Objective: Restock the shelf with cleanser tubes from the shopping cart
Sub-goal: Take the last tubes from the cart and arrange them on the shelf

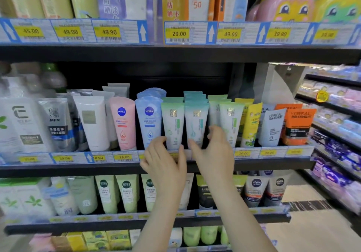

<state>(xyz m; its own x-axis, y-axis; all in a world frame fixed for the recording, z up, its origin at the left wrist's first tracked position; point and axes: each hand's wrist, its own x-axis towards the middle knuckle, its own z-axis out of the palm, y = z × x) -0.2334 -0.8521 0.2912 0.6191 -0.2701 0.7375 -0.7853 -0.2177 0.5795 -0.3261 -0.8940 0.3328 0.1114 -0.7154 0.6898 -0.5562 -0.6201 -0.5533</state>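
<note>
Two hands work at the middle shelf, centre of the frame. Left hand [163,154]: fingers loosely curved, tips touching the foot of the green cleanser tube [172,125]; no clear grip, more a nudge. Right hand [212,150]: thumb and fingers curled round the lower part of the teal cleanser tube [196,124], holding it upright in its slot.

Both tubes stand cap-down at the front of their rows, touching each other, with more of the same kind stacked behind. Left of them, a blue Nivea tube [149,122]; right, another pale green tube [230,124]. Price tags [124,157] run along the middle shelf edge [78,168] beneath.

Step in hand, by my reading: seating and squaring the teal tube in its row, the placing part of a restock round. The shopping cart is out of view, so remaining stock cannot be told.

Next move likely calls for letting go without tipping the front tubes, then reaching back down for another tube. The packed rows leave little room; a careless withdrawal could topple neighbours.
</note>
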